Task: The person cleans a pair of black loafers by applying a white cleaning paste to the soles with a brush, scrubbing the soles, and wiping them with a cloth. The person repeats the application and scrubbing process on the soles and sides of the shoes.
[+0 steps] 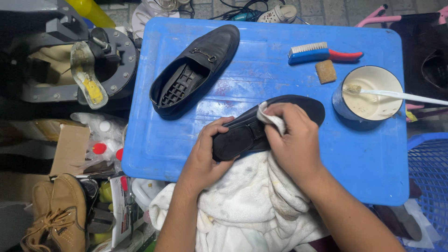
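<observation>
We wipe the black loafer (261, 128) mid-clean: our left hand (205, 151) grips its heel, our right hand (294, 140) pinches the white cloth (270, 119) (next needs steady rubbing).

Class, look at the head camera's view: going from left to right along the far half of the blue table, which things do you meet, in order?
Black loafer lying sole-up → blue and red brush → small brown sponge block → white enamel mug with a white-handled brush resting in it.
</observation>
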